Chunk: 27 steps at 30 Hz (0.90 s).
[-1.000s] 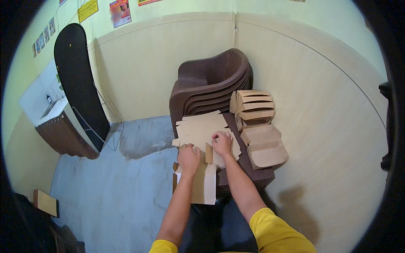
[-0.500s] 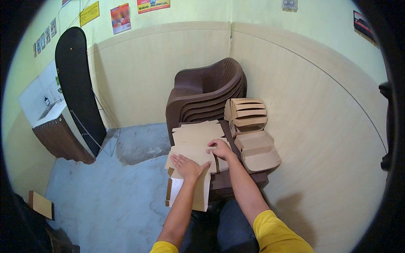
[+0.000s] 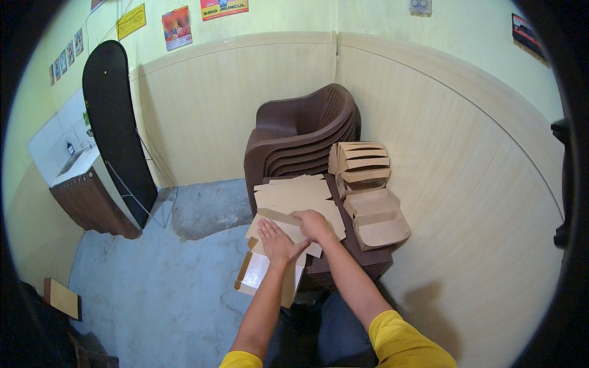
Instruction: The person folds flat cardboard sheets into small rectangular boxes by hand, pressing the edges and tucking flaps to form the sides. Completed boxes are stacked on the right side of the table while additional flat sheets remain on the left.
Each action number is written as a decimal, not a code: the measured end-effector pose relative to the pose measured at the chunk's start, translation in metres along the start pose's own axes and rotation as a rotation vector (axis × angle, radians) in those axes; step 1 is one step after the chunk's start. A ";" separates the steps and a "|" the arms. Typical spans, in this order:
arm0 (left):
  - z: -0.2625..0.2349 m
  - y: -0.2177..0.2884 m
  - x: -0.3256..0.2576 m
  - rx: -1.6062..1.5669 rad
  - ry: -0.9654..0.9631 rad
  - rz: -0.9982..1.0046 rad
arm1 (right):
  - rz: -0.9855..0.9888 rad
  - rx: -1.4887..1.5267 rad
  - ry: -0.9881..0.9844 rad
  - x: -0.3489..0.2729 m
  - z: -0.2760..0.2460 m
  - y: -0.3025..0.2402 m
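Note:
A partly folded cardboard box (image 3: 300, 265) lies before me, brown outside and glossy white inside, with a side flap standing up at its left. My left hand (image 3: 279, 246) lies on the cardboard with its fingers stretched flat and its thumb out to the right. Just beyond it, my right hand (image 3: 315, 227) bends its fingers over a raised cardboard panel of this box and grips it. Under and behind the box are flat cardboard sheets (image 3: 291, 191) with notched edges. A brown plastic surface (image 3: 320, 273) carries all of this. My fingertips partly hide the fold.
Brown stacked chairs (image 3: 300, 132) stand behind the sheets. To the right are an open cardboard box (image 3: 380, 224) and a pile of nested folded boxes (image 3: 362, 162), near the panelled wall (image 3: 454, 184). An ironing board (image 3: 113, 122) leans beside a sink cabinet (image 3: 92, 196) at left.
My right hand has moved left, near my left hand, and a panel of the box now stands raised under its fingers. The box has turned slightly, its near end shifting left.

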State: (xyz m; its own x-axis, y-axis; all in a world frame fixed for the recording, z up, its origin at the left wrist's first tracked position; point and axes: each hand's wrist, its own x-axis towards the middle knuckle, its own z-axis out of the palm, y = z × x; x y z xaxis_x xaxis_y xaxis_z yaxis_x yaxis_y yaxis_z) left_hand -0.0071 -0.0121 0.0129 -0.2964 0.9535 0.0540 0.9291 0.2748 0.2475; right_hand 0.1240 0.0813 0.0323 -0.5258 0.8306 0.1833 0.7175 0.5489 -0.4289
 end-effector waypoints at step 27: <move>-0.001 -0.036 0.050 -0.552 0.247 -0.339 | -0.084 0.114 0.274 -0.060 0.030 -0.004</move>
State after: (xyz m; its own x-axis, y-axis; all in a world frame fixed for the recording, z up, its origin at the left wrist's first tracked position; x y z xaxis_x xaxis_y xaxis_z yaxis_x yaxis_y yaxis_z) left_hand -0.0554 0.0256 0.0080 -0.6532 0.7519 0.0894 0.5473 0.3873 0.7419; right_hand 0.1392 0.0269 -0.0035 -0.4269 0.7857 0.4477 0.6125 0.6155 -0.4960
